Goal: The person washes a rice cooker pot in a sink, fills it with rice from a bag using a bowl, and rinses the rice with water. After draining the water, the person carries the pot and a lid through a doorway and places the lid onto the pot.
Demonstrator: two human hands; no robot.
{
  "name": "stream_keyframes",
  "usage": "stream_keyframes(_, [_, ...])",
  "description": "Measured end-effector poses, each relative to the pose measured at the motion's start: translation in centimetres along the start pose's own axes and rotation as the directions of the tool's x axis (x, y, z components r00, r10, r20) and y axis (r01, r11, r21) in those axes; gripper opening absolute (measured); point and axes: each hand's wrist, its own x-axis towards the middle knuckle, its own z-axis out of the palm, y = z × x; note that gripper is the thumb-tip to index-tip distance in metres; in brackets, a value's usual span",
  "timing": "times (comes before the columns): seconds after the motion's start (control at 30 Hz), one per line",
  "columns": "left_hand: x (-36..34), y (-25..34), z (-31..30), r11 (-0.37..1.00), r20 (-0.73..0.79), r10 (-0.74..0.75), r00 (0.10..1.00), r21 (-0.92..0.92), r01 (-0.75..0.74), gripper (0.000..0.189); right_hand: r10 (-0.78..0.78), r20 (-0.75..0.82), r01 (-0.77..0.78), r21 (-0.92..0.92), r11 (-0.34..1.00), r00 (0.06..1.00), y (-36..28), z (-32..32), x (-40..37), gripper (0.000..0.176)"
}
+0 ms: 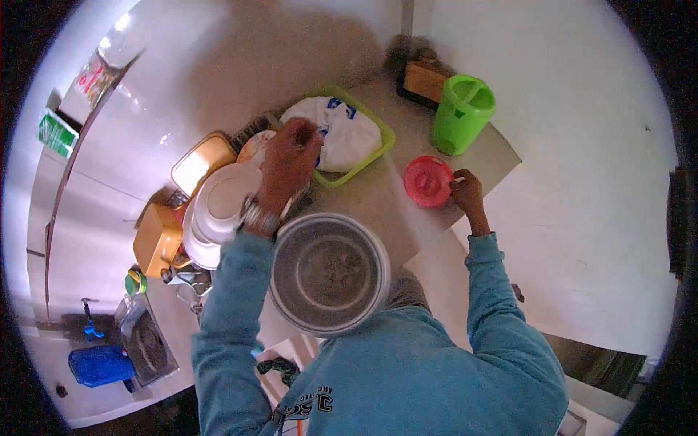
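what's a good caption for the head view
Right hand holding a round red item, left hand by a white bundle in a green tray, grey bowl below

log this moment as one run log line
left hand: at white bundle in green tray, contact unclear | right hand: holding round red plasticware | metal bowl: near torso | green container: upright

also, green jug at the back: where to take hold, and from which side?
Green jug: I'd wrap the body around mid-height, coming from the near right. It stands upright, taller than wide, with no side handle visible. The brown box sits close on its far left, so that side looks tighter. The red lid lies nearer the person, so come in above it.
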Motion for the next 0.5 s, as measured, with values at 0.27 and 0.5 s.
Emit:
stream_keyframes(0.27, [10.1, -12.0, 13.9, 0.896, 0.106, -0.064, 0.992, 0.444, 0.010, 0.037, 0.062, 0.115, -0.047, -0.130, 0.990, 0.991, -7.1, -6.1, -0.1, 0.034])
stream_keyframes(0.5, [10.3, -9.8, 11.2, 0.796, 0.245, -0.260, 0.934, 0.602, 0.064, 0.040, -0.305, 0.250, 0.290, 0.098, 0.952, 0.919, -8.1, -7.7, 0.6, 0.027])
